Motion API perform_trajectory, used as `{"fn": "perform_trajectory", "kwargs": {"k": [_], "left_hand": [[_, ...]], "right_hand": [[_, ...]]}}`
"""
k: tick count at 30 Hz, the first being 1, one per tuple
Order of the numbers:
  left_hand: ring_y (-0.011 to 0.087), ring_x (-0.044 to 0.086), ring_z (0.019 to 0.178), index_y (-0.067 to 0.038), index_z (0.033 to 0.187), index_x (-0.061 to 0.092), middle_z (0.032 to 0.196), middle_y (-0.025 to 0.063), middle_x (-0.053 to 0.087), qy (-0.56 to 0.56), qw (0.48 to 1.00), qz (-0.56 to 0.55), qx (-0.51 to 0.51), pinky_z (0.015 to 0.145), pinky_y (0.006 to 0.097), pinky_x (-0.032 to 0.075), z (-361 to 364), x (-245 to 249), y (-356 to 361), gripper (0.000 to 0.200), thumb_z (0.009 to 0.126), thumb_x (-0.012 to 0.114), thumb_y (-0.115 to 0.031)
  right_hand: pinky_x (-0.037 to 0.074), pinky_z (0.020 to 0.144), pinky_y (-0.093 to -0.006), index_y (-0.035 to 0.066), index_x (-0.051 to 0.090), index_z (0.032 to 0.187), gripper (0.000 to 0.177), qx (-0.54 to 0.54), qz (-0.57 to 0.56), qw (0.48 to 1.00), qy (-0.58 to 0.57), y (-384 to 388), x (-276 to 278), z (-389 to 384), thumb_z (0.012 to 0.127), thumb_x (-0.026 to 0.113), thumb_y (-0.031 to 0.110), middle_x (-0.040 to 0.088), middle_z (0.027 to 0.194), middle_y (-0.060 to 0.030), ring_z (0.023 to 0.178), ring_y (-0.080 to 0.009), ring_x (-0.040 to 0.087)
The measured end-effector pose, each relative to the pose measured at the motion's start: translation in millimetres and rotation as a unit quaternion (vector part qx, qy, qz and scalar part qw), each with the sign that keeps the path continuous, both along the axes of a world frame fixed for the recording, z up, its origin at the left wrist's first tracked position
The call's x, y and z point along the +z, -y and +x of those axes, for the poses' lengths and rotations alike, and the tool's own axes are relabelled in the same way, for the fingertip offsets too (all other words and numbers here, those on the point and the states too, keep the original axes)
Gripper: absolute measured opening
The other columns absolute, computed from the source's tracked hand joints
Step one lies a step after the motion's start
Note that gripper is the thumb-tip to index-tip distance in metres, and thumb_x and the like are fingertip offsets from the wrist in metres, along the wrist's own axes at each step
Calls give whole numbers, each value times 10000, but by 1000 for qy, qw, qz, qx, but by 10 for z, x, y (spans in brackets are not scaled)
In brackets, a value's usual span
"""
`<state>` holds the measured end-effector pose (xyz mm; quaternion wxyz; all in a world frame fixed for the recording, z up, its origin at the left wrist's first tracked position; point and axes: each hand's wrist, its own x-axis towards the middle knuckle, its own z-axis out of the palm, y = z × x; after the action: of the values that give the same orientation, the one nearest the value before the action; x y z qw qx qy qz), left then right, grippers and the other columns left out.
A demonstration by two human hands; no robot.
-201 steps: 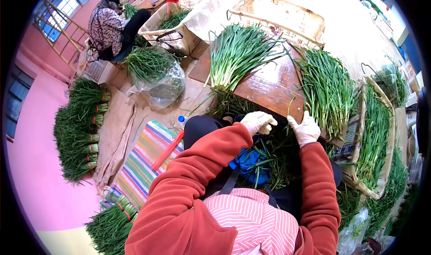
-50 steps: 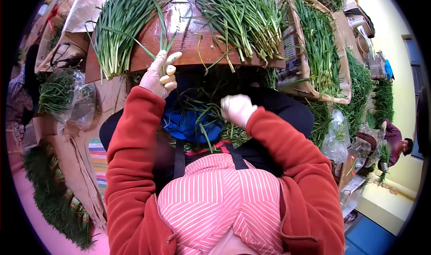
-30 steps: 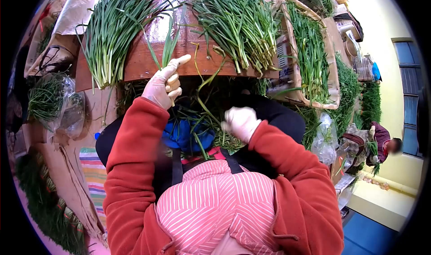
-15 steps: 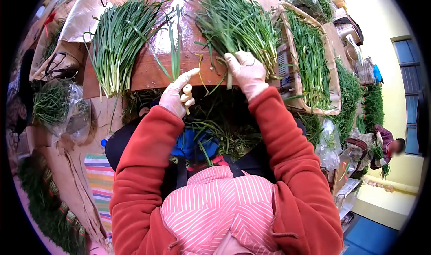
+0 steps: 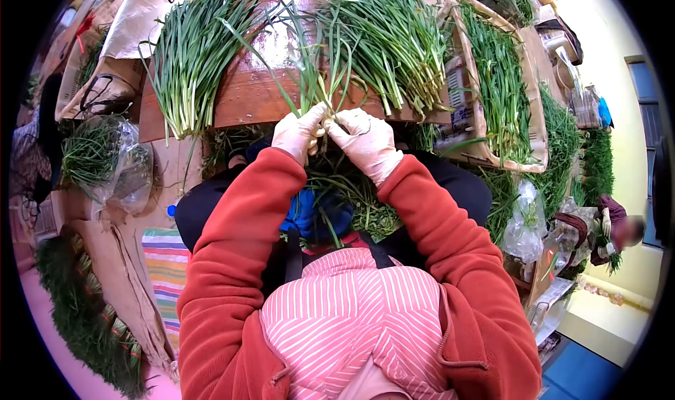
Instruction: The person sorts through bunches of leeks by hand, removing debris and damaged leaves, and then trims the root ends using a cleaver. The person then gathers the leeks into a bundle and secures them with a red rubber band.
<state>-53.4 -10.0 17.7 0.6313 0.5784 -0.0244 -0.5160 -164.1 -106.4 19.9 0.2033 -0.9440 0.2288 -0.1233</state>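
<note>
Both of my hands wear pale thin gloves and meet at the front edge of the brown board [image 5: 239, 104]. My left hand [image 5: 301, 130] is closed on a few Chinese chives [image 5: 309, 76], whose leaves point away over the board. Close against it, my right hand [image 5: 364, 141] pinches the base of chive stalks, thumb and forefinger together. A large pile of chives [image 5: 193, 62] lies on the board to the left, white ends toward me. Another pile [image 5: 390, 45] lies to the right, just beyond my right hand.
A crate of chives [image 5: 499, 83] stands right of the board. Plastic bags [image 5: 130, 168] with greens lie at left. Trimmings [image 5: 373, 213] cover the area below the board, between my legs. Bundled greens [image 5: 84, 308] line the floor at lower left. Another person [image 5: 619, 227] is at far right.
My right hand has moved left from the right pile to meet my left hand, now with chive stalks in its fingers. My left hand has shifted slightly right.
</note>
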Motion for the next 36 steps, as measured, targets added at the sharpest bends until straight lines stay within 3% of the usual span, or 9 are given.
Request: {"fn": "perform_trajectory", "kwargs": {"k": [6,12,14,16,18,20,24,26,36], "left_hand": [[74,322,377,-88,748,597,532,-34,437,-12,999,-7,48,370,230,260,87,-241,85,183,806,622,-260],[54,251,373,-70,983,628,525,-68,391,-142,986,-84,35,379,217,209,217,-222,41,215,855,552,-225],[53,248,375,-70,1001,621,527,-72,388,-164,983,-84,19,384,214,207,173,-211,41,228,867,533,-232],[52,233,370,-83,1056,604,509,-87,353,-201,976,-81,-27,377,214,187,136,-192,53,272,877,511,-265],[49,268,372,-85,1093,583,513,-86,372,-189,974,-108,-58,363,201,204,99,-225,64,293,880,502,-268],[47,297,375,-82,1096,578,514,-79,392,-191,978,-70,-34,362,194,221,28,-184,135,300,884,492,-277],[45,344,395,-65,1094,572,548,-74,434,-168,982,-66,-53,361,198,248,182,-284,13,335,886,478,-310],[46,342,399,-59,1097,569,552,-80,418,-163,980,-91,-68,367,198,251,220,-339,-22,356,882,482,-330],[44,308,388,-34,1101,553,524,-64,396,-149,978,-41,-142,369,202,222,80,-210,50,428,861,534,-388]], "right_hand": [[470,610,-370,110,601,760,276,-2,-21,999,24,-53,-106,-70,849,481,342,597,738,-72,703,-247,600],[472,754,-396,83,633,861,381,-31,45,890,-452,168,-247,-930,841,461,423,634,859,-103,825,-288,602],[458,793,-375,70,627,992,412,-58,0,970,-235,184,-220,-906,857,457,421,623,926,-155,877,-286,592],[461,784,-337,37,611,1006,431,42,121,992,21,246,-193,-631,866,476,420,625,932,-152,849,-239,604],[460,772,-294,2,599,994,430,-54,593,803,30,186,-287,-259,879,493,402,631,902,-96,826,-170,597],[474,728,-260,-13,594,977,397,-58,664,745,-1,148,-209,-63,889,506,364,628,883,-56,787,-124,586],[496,581,-228,24,596,864,275,-93,737,669,32,170,-203,-52,887,520,288,608,757,-56,606,-109,571],[393,454,-201,44,576,806,270,-118,728,675,7,169,-73,-108,902,494,283,549,657,-3,507,-73,486],[406,428,-213,48,597,833,339,-64,627,771,-91,81,-20,-177,912,451,343,564,661,-11,484,-87,508]]}}
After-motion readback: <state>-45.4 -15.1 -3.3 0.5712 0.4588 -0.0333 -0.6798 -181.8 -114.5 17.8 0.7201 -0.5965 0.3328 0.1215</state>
